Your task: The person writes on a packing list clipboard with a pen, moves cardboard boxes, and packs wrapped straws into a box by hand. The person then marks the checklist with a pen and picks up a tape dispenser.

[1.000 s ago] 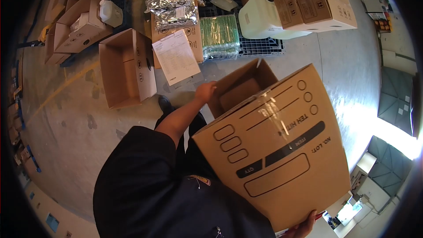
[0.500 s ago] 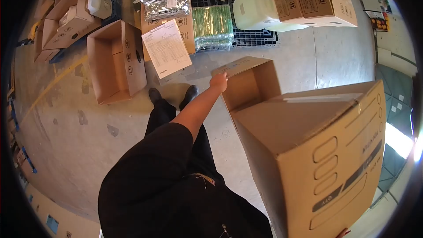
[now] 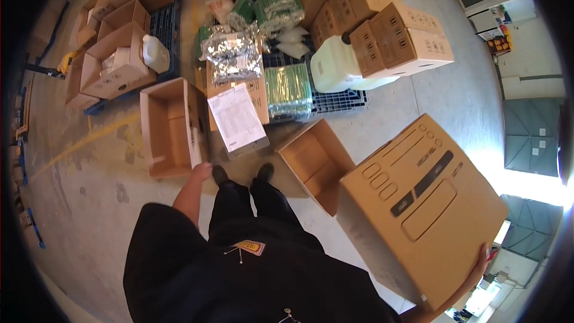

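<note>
At near right we see a big carton point(image 3: 427, 209), brown and tilted, the broad face toward us printed in black with bars, circles and rounded outlines. Farther left we see a box point(image 3: 169, 125), brown, open, its long sides running near to far.

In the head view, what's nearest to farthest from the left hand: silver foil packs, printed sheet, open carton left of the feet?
1. Open carton: just beyond the left hand.
2. Printed sheet: ahead, right.
3. Silver foil packs: beyond the sheet.
</note>
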A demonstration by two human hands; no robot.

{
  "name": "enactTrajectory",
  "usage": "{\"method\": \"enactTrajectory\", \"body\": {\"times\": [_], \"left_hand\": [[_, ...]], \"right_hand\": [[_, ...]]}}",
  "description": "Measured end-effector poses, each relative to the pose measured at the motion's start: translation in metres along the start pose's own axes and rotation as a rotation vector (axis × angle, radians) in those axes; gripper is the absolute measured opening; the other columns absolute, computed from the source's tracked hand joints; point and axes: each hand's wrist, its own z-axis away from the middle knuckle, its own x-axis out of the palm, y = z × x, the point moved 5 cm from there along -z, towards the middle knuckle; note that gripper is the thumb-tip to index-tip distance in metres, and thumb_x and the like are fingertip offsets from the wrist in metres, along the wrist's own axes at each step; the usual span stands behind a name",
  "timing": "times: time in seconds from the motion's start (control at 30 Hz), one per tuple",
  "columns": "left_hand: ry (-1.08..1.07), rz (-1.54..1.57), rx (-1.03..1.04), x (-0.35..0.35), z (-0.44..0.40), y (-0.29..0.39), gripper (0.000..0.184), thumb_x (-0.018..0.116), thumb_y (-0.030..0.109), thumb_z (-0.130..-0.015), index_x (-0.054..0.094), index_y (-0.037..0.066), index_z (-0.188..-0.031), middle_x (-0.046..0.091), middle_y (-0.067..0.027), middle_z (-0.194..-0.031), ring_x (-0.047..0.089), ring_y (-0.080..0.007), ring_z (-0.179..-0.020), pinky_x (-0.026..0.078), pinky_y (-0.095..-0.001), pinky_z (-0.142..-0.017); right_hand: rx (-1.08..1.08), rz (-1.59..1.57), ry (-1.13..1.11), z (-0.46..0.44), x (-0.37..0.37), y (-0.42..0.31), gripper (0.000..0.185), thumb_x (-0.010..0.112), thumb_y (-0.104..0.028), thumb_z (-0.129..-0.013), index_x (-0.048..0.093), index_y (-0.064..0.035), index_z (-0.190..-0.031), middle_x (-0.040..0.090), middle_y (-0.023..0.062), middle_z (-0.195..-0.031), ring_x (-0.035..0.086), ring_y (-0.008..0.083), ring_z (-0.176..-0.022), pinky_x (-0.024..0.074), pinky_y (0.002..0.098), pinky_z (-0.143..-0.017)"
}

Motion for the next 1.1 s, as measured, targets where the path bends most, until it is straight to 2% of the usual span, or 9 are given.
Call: {"method": "enactTrajectory", "body": {"times": [0.13, 0.27, 0.3, 0.4, 0.77, 0.87, 1.0, 1.03, 1.1], "left_hand": [[0.255, 0.126, -0.249, -0.003, 0.049, -0.127, 0.032, 0.040, 0.028, -0.083, 0.057, 0.006, -0.097, 0.057, -0.0184, -0.100, 0.053, -0.0357, -0.094, 0.042, -0.0430, -0.080], [0.255, 0.305, -0.441, 0.045, 0.117, -0.165, 0.036, 0.032, 0.032, -0.085, 0.056, 0.006, -0.093, 0.057, -0.0182, -0.097, 0.053, -0.0353, -0.091, 0.042, -0.0447, -0.077], [0.531, 0.442, -0.275, 0.093, 0.107, -0.200, 0.014, 0.049, 0.021, -0.075, 0.056, 0.009, -0.073, 0.057, -0.0089, -0.066, 0.057, -0.0200, -0.059, 0.045, -0.0356, -0.053], [0.018, 0.087, -0.147, 0.163, 0.132, -0.145, 0.024, 0.040, 0.024, -0.082, 0.055, 0.006, -0.089, 0.059, -0.0170, -0.083, 0.058, -0.0314, -0.073, 0.047, -0.0410, -0.065], [0.457, 0.264, 0.176, 0.160, 0.212, -0.061, 0.034, 0.035, 0.028, -0.086, 0.057, 0.002, -0.092, 0.061, -0.0133, -0.085, 0.058, -0.0302, -0.075, 0.046, -0.0391, -0.066], [0.258, 1.267, -0.587, 0.102, 0.246, -0.030, 0.036, 0.040, 0.030, -0.087, 0.053, 0.004, -0.110, 0.061, -0.0114, -0.088, 0.057, -0.0129, -0.077, 0.047, -0.0288, -0.065], [0.159, 1.308, -0.598, 0.144, 0.220, -0.054, 0.034, 0.042, 0.026, -0.086, 0.054, 0.004, -0.108, 0.061, -0.0121, -0.090, 0.058, -0.0162, -0.078, 0.047, -0.0295, -0.069], [0.130, 1.172, -0.470, 0.156, 0.203, -0.063, 0.032, 0.043, 0.025, -0.085, 0.055, 0.004, -0.106, 0.061, -0.0119, -0.091, 0.058, -0.0177, -0.081, 0.046, -0.0297, -0.072], [0.093, 1.037, -0.353, 0.149, 0.193, -0.073, 0.031, 0.044, 0.024, -0.084, 0.056, 0.004, -0.105, 0.061, -0.0117, -0.091, 0.058, -0.0191, -0.084, 0.046, -0.0300, -0.074]], "right_hand": [[0.016, 0.124, -0.158, -0.042, 0.030, -0.067, 0.040, 0.054, -0.029, -0.082, 0.052, 0.0025, -0.106, 0.056, 0.0102, -0.096, 0.054, 0.0152, -0.087, 0.0416, 0.0246, -0.075], [-0.618, 0.232, -0.086, -0.072, 0.051, -0.144, 0.043, 0.055, -0.029, -0.082, 0.053, 0.0051, -0.107, 0.056, 0.0116, -0.100, 0.054, 0.0160, -0.090, 0.0417, 0.0255, -0.077], [-0.927, 0.407, -0.111, -0.092, 0.051, -0.156, 0.044, 0.056, -0.029, -0.081, 0.052, 0.0054, -0.109, 0.056, 0.0127, -0.101, 0.054, 0.0166, -0.091, 0.0416, 0.0256, -0.077], [-0.812, 0.533, -0.122, -0.081, 0.161, -0.195, 0.042, 0.050, -0.031, -0.083, 0.053, 0.0009, -0.111, 0.056, 0.0131, -0.105, 0.052, 0.0228, -0.098, 0.0397, 0.0334, -0.083], [-1.235, 1.057, -0.622, -0.267, 0.489, -0.188, 0.037, 0.042, -0.023, -0.088, 0.042, -0.0116, -0.123, 0.054, 0.0124, -0.113, 0.051, 0.0230, -0.104, 0.0378, 0.0292, -0.086], [-1.406, 1.101, -0.616, -0.412, 0.518, -0.183, 0.040, 0.035, -0.029, -0.090, 0.038, -0.0142, -0.127, 0.047, 0.0080, -0.122, 0.048, 0.0195, -0.108, 0.0355, 0.0297, -0.089], [-1.278, 1.208, -0.517, -0.306, 0.518, -0.172, 0.042, 0.031, -0.035, -0.090, 0.036, -0.0189, -0.128, 0.043, 0.0051, -0.127, 0.047, 0.0189, -0.110, 0.0366, 0.0307, -0.089], [-1.282, 1.505, 0.087, -0.173, 0.505, -0.183, 0.040, 0.034, -0.035, -0.089, 0.039, -0.0188, -0.125, 0.047, 0.0046, -0.123, 0.050, 0.0218, -0.106, 0.0401, 0.0327, -0.084], [-1.747, 1.106, 0.297, -0.074, 0.495, -0.163, 0.034, 0.041, -0.029, -0.087, 0.049, -0.0117, -0.115, 0.054, 0.0098, -0.111, 0.053, 0.0267, -0.095, 0.0430, 0.0361, -0.077]]}}
